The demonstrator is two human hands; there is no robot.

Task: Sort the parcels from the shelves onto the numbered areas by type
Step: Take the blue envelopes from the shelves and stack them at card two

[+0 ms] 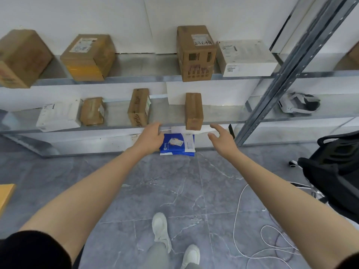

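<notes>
Left grip (152,135) around the blue parcel (177,145) — right grip (220,135) loose, fingers apart, empty.

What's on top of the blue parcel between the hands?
A flat white parcel lies over the blue parcel's far edge. The brown box and shelf above hide its rest. The left hand covers the blue parcel's left edge; the right hand hovers open, apart.

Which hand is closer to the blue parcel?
Left. The left hand overlaps the blue parcel's left edge, though a grip isn't clear; the right hand is open off its right side, with a gap between.
</notes>
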